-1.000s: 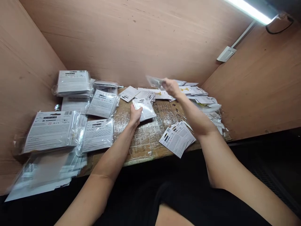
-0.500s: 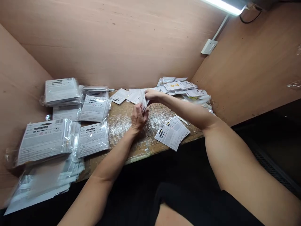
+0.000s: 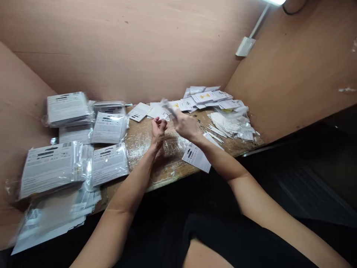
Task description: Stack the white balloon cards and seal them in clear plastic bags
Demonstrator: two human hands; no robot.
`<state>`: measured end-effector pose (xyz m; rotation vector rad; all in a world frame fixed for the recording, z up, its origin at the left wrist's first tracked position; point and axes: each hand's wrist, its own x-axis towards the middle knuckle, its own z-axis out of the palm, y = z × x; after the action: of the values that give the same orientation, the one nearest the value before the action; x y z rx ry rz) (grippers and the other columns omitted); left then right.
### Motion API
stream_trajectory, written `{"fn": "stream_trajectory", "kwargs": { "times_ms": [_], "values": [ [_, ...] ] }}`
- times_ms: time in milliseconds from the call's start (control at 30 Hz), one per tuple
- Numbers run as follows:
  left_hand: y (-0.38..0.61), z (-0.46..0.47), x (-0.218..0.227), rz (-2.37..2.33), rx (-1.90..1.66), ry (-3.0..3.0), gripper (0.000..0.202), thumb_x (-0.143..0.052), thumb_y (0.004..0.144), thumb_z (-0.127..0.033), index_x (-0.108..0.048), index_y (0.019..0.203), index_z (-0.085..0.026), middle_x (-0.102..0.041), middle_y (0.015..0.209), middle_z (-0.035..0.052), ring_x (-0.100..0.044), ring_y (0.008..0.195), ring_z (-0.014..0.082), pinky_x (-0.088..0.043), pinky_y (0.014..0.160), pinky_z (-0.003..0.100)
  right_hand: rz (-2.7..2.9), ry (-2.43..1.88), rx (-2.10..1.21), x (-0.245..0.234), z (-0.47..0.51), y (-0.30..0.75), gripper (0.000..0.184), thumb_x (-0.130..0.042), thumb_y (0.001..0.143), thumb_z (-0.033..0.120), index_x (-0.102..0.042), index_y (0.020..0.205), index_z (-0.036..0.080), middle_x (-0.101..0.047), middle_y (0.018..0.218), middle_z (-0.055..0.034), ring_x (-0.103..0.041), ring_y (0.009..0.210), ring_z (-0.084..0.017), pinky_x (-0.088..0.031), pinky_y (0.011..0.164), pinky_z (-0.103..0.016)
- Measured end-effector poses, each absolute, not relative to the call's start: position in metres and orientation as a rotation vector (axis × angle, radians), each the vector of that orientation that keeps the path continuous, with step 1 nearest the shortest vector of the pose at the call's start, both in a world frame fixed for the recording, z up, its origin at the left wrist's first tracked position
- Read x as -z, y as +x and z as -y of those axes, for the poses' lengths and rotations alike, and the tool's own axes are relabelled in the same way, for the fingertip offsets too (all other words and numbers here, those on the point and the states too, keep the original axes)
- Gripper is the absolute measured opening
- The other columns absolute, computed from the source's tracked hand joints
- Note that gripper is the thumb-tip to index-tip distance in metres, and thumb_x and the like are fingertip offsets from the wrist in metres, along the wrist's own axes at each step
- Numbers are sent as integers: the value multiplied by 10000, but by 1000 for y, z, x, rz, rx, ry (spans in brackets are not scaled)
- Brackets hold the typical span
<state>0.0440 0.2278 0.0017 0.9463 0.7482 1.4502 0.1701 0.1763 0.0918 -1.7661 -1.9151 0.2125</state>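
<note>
Okay, R hand [image 3: 186, 126] pinching poly pkt [image 3: 169, 106], L hand [image 3: 158, 131] curled just beside.

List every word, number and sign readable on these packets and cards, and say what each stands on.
Nothing can be quoted: all the print is too small or blurred to read.
Plastic-wrapped packet: dark print and fine text, unreadable.
White card: bold dark print, unreadable.
Card in the far pile: yellow mark with print beside it, unreadable.
</note>
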Motion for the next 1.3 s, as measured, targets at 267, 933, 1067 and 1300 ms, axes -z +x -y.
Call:
{"fn": "stream_trajectory", "kwargs": {
  "times_ms": [267, 933, 1067, 1300],
  "values": [
    [34, -215, -13, -860, -966, 647, 372, -799, 720, -184, -766, 1088, -149, -839, 1046, 130, -828, 1094, 379, -695, 1001, 539, 2088, -1895, -334, -80, -109, 219, 559, -464, 1152, 622, -745, 1188, 141, -758, 1241, -179, -701, 1129, -293, -551, 1015, -432],
    [54, -185, -4, -588, -599, 930, 600, -996, 623, -312, -781, 1154, -134, -843, 1172, 221, -850, 972, 393, -724, 887, 563, 1097, -1566, -737, -40, -68, 348, 567, -839, 705, 595, -656, 1068, 199, -777, 1057, -101, -739, 983, -272, -620, 899, -410],
    [66, -203, 3, -756, -1265, 913, 692, -1018, 588, -408, -715, 1160, -165, -829, 1252, 173, -829, 1090, 327, -690, 1010, 526, 879, -1299, -682, -45, -82, 312, 553, -769, 792, 632, -622, 1161, 247, -786, 1189, -130, -754, 1130, -314, -649, 948, -478],
    [74, -193, 6, -715, -1351, 1015, 794, -848, 798, -771, -591, 1319, -231, -781, 1312, 159, -790, 1209, 302, -646, 1070, 499, 1038, -1427, -679, -24, -117, 216, 523, -732, 861, 637, -643, 1189, 239, -785, 1148, -130, -762, 1083, -314, -640, 1039, -493]
  ]
}}
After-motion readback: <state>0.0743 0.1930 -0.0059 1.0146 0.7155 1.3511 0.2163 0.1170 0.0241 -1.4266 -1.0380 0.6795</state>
